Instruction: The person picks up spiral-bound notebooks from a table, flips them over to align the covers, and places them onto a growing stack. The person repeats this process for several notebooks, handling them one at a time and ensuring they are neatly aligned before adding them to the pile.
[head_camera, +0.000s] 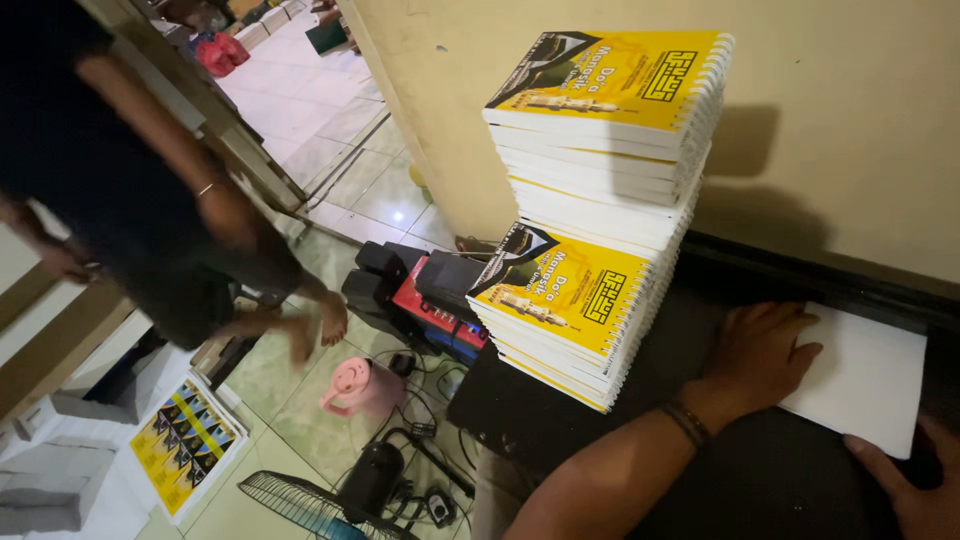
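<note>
White rectangular paper sheet (865, 375) lies flat on the black desk (760, 480), long axis running left-right, left hand (762, 352) pressed open-palmed on its near edge, right hand (915, 480) fingertips touching its corner, neither grip closed

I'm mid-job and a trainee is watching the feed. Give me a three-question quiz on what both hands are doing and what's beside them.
1. True or false: the left hand lies flat on the white sheet stack.
2. Which hand touches the sheets' near corner?
A. left hand
B. right hand
3. Fill in: the spiral-bound booklets piled left of the hands have ____ covers.

Key: 1 true; 2 B; 3 yellow.
</note>
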